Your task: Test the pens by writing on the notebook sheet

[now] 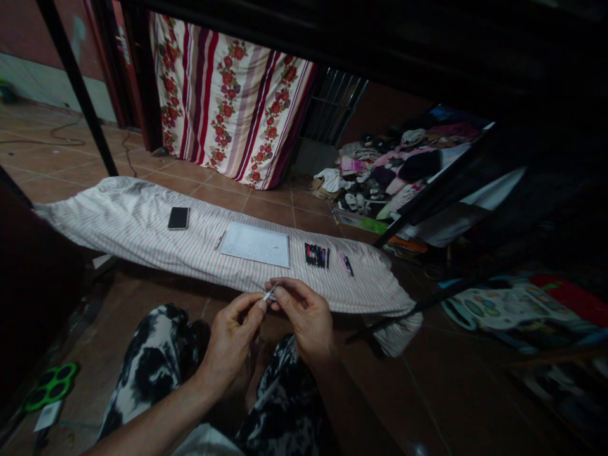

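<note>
My left hand and my right hand meet in front of my knees, both with their fingertips pinched on a slim white pen-like piece. The fingers cover part of it, so its exact kind is hard to make out. Just beyond my hands, a spiral notebook lies open on a striped cloth. A row of several dark pens rests to its right, with a pink pen and a black pen farther over. A single pen lies against the notebook's left side.
A phone lies on the cloth's left part. Dark metal bars cross the view. Behind hangs a flowered curtain. Piled clothes fill the back right. A green four-ring object sits at lower left.
</note>
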A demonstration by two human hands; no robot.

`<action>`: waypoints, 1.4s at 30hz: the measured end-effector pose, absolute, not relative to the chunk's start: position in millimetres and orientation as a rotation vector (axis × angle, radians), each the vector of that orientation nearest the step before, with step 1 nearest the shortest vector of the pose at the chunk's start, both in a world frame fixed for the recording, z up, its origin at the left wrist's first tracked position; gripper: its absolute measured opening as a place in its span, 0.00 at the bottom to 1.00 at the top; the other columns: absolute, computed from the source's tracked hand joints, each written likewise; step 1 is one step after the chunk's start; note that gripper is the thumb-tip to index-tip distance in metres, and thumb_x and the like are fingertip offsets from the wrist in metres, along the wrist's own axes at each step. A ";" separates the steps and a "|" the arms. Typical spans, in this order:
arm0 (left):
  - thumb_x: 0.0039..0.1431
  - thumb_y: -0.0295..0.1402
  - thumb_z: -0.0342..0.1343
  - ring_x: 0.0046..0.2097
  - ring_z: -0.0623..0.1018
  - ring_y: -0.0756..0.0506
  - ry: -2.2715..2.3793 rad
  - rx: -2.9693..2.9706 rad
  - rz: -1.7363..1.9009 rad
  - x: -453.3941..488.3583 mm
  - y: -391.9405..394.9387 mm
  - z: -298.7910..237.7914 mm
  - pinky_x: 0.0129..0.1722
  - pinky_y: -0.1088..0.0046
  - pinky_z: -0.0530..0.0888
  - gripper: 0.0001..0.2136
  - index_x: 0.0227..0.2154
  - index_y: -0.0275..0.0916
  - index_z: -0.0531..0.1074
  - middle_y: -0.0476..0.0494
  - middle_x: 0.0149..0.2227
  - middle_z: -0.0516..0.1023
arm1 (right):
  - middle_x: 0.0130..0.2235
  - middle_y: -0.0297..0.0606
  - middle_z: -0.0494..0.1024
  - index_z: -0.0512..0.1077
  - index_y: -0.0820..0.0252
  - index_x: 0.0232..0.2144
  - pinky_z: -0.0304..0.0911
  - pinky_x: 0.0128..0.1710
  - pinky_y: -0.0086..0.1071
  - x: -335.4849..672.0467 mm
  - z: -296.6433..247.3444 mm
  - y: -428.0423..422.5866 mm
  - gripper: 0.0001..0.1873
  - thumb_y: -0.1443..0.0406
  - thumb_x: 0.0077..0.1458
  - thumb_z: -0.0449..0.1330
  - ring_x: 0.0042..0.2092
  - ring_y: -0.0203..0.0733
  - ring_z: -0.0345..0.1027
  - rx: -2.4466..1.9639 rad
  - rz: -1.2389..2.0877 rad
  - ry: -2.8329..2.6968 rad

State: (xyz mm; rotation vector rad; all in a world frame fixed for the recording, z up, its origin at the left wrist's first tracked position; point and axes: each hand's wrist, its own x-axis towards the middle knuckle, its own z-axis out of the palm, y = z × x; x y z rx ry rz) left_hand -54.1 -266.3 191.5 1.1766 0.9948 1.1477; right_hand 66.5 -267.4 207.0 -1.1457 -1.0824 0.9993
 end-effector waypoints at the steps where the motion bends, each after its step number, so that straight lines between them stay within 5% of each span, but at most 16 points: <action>1: 0.51 0.40 0.54 0.20 0.61 0.55 1.001 1.189 1.153 -54.4 -266.5 192.1 0.18 0.80 0.59 0.15 0.35 0.35 0.76 0.52 0.21 0.67 | 0.34 0.38 0.79 0.75 0.60 0.32 0.68 0.30 0.27 66.6 207.2 -267.5 0.11 0.60 0.46 0.63 0.32 0.35 0.72 -1.149 0.998 -1.080; 42: 0.51 0.40 0.55 0.22 0.65 0.52 1.023 1.210 1.154 -55.8 -266.6 189.5 0.20 0.80 0.61 0.14 0.36 0.36 0.76 0.50 0.21 0.69 | 0.31 0.35 0.77 0.74 0.60 0.28 0.66 0.27 0.25 64.8 205.6 -265.0 0.09 0.60 0.45 0.64 0.31 0.34 0.70 -1.098 1.055 -1.008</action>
